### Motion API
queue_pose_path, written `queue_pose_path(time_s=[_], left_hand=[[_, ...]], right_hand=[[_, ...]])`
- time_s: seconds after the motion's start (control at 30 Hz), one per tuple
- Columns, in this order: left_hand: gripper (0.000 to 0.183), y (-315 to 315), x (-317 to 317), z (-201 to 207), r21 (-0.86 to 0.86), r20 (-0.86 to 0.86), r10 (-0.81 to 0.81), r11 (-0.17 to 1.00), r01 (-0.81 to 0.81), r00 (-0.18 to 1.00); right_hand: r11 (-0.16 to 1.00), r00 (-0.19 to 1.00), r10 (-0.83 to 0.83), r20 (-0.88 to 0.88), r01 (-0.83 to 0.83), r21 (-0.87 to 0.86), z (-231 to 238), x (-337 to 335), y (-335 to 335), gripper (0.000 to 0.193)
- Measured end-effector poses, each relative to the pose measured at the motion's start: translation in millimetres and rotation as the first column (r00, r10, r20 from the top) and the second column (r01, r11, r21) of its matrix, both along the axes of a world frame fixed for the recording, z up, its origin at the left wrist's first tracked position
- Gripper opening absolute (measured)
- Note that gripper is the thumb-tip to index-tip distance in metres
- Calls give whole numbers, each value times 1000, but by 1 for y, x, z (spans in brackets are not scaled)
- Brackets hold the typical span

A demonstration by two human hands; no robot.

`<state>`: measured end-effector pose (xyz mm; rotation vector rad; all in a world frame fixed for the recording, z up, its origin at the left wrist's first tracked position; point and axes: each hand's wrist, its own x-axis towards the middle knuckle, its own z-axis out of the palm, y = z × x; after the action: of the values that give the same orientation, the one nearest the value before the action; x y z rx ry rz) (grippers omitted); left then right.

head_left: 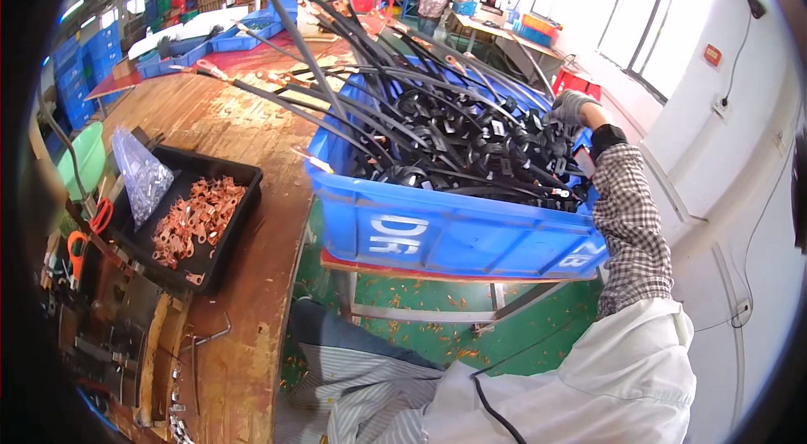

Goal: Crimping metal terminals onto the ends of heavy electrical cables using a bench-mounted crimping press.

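Grey-gloved right hand (pixel 573 107) reaches into the far right corner of the blue crate (pixel 454 234), fingers curled down among the black cables (pixel 471 141); whether they actually grip one, cannot tell, the fingertips are buried in the pile. Checked sleeve and white coat run back from that hand to the lower right. Left hand not in view. The cables fill the crate in coiled bundles, with long straight ends sticking out over its far left rim, some tipped with copper lugs. Crate sits on a low metal-framed stand over a green floor (pixel 521 335) littered with small orange scraps. Left of the crate is a worn wooden bench (pixel 252 293), and on it a black tray (pixel 223 225) holding loose copper lugs (pixel 193 221) and a clear plastic bag (pixel 143 175). Orange-handled scissors (pixel 88 229) lie just left of the tray. Another person stands far back by stacked blue bins.
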<state>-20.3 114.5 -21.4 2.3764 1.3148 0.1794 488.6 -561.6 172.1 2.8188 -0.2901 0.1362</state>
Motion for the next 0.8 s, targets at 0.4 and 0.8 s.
queue_pose_path(time_s=[0.4, 0.8], left_hand=[[31, 14, -20, -15, -74, 535, 151, 989, -132, 831], [45, 30, -100, 84, -237, -261, -344, 929, 285, 902]], right_hand=[[-239, -26, 913, 408, -845, 479, -122, -202, 337, 19], [-412, -108, 861, 497, -721, 557, -250, -264, 486, 12]])
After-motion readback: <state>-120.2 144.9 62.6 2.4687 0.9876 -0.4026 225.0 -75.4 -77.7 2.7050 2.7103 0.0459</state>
